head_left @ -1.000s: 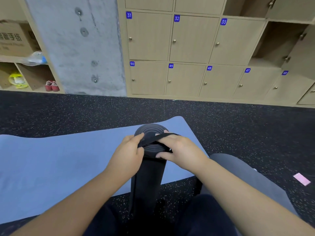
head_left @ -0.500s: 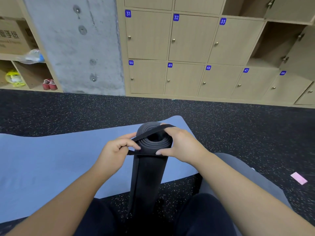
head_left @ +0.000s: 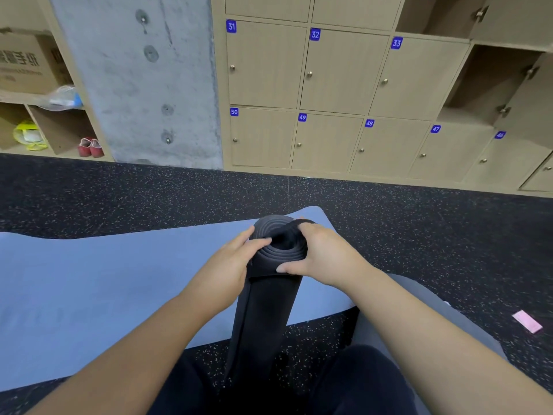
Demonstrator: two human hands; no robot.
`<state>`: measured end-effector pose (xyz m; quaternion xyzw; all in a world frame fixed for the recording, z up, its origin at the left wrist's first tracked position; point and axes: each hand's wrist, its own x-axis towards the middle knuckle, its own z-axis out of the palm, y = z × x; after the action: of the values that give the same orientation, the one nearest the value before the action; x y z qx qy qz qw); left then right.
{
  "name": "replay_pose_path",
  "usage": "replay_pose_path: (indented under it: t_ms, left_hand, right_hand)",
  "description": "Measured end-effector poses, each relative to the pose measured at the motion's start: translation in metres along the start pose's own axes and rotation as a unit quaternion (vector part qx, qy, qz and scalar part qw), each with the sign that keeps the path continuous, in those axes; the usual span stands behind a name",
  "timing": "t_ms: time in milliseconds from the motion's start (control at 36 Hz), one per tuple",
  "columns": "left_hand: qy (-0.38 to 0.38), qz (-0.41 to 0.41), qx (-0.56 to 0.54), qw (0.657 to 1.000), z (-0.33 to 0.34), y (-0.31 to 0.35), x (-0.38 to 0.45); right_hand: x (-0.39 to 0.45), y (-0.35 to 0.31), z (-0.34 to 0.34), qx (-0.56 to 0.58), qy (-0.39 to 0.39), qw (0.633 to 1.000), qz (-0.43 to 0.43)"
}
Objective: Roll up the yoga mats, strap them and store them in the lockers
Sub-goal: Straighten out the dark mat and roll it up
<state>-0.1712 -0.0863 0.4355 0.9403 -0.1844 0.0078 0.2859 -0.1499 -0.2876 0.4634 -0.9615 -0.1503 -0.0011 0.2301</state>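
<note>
A rolled black yoga mat (head_left: 263, 319) stands tilted between my knees, its spiral end facing up. A black strap (head_left: 270, 273) runs round the roll just below that end. My left hand (head_left: 230, 265) wraps the roll's left side, fingers laid over the rim, holding the strap there. My right hand (head_left: 323, 256) grips the top end from the right, thumb on the near side and fingers over the far rim. Under the roll, a blue yoga mat (head_left: 104, 283) lies flat on the floor. Wooden numbered lockers (head_left: 338, 70) line the wall ahead.
One locker (head_left: 490, 85) at upper right stands open, another above it. A grey rolled shape (head_left: 419, 307) lies by my right leg. A pink card (head_left: 527, 322) lies on the speckled black floor. A concrete pillar (head_left: 143, 79) and open shelves with red shoes (head_left: 90, 147) stand at left.
The strap that crossed the roll's top end has come down to sit round the roll. My left hand moved from pinching the strap's loose part to lying against the roll.
</note>
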Motion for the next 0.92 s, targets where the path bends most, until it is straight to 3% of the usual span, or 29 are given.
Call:
replay_pose_path:
  t_ms: [139, 278, 444, 583, 917]
  left_hand:
    - [0.012, 0.015, 0.014, 1.000, -0.003, 0.004, -0.001]
    - [0.007, -0.062, -0.029, 0.998, 0.002, 0.001, 0.003]
    - [-0.008, -0.112, -0.125, 0.986, -0.006, 0.002, 0.011]
    - [-0.024, -0.134, -0.099, 0.986, -0.018, 0.008, 0.017]
    - [-0.055, -0.145, -0.108, 0.982, -0.025, 0.011, 0.026]
  right_hand:
    - [-0.002, -0.004, -0.006, -0.021, -0.017, 0.999, -0.040]
    - [0.001, -0.011, -0.015, 0.032, -0.037, 0.998, -0.030]
    - [0.006, -0.016, -0.021, -0.022, -0.085, 0.996, 0.003]
    - [0.009, -0.021, -0.022, -0.063, -0.106, 0.992, 0.014]
    - [0.010, -0.011, -0.024, -0.016, -0.155, 0.987, 0.040]
